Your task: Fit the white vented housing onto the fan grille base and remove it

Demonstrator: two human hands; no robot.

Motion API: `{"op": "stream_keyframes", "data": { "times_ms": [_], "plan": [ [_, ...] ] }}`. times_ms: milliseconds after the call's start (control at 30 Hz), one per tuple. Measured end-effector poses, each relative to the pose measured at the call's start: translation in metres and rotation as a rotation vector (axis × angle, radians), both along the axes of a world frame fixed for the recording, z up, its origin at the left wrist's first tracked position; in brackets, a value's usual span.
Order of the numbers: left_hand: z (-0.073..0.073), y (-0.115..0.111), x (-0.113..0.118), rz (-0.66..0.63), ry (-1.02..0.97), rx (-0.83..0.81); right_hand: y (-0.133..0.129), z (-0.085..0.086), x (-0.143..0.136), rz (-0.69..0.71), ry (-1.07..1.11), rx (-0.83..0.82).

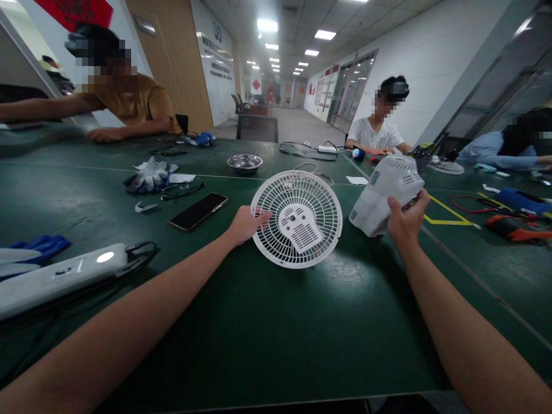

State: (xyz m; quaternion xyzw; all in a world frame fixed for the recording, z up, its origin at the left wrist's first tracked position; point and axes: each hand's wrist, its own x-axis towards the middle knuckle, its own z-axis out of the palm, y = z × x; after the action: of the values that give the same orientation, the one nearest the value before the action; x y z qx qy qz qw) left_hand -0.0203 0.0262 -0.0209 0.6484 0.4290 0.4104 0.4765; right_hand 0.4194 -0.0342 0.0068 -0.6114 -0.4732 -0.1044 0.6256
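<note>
My left hand [246, 224] grips the left rim of a round white fan grille [297, 230], thumb on its front and the other fingers behind. The grille is tilted up, showing its spokes and a slotted plate at the centre. To the right, my right hand [407, 218] is closed around a white plastic housing [379, 192] with vent slots at its top. The housing leans, held beside the grille and apart from it. A thin white cable [313, 167] shows behind the grille.
On the green table [259, 333] are a phone [198, 211], a metal bowl [244, 163], gloves [150, 175] and a white device [64, 279] at left. An orange multimeter [520, 228] and yellow tape [451, 221] are at right. Several people sit around the table.
</note>
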Motion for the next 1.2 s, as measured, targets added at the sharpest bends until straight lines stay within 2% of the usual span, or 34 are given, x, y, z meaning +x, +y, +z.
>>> {"op": "stream_keyframes", "data": {
  "times_ms": [133, 267, 367, 467, 533, 800, 900, 1000, 1067, 1133, 1200],
  "plan": [
    [0.001, -0.001, 0.0, 0.007, 0.016, 0.016, -0.002, 0.003, 0.0, -0.088, -0.039, 0.045],
    [0.0, -0.001, 0.001, 0.023, 0.02, 0.042, -0.005, 0.009, -0.006, -0.036, -0.01, 0.025],
    [-0.002, -0.001, 0.001, 0.021, -0.009, 0.076, -0.006, 0.017, -0.006, -0.009, -0.008, -0.067],
    [-0.004, 0.001, 0.002, 0.003, 0.002, 0.093, -0.008, 0.025, 0.001, -0.061, -0.052, -0.217],
    [-0.004, 0.005, 0.003, 0.019, -0.005, 0.115, -0.01, 0.029, 0.005, -0.077, -0.078, -0.246],
    [-0.002, 0.016, 0.012, 0.034, 0.162, 0.229, -0.008, 0.029, 0.002, -0.095, -0.159, -0.199],
    [0.001, 0.012, 0.012, 0.051, 0.18, 0.22, -0.006, 0.027, 0.006, -0.141, -0.195, -0.165],
    [0.003, 0.008, 0.01, 0.027, 0.172, 0.179, -0.01, 0.028, 0.007, -0.172, -0.293, -0.059],
    [0.003, 0.006, 0.009, 0.023, 0.175, 0.157, -0.015, 0.029, -0.002, -0.148, -0.345, 0.022],
    [0.004, 0.005, 0.009, 0.042, 0.193, 0.151, -0.022, 0.029, -0.023, -0.07, -0.333, 0.054],
    [0.004, 0.006, 0.009, 0.057, 0.205, 0.14, -0.027, 0.024, -0.052, 0.018, -0.268, -0.009]
  ]
}}
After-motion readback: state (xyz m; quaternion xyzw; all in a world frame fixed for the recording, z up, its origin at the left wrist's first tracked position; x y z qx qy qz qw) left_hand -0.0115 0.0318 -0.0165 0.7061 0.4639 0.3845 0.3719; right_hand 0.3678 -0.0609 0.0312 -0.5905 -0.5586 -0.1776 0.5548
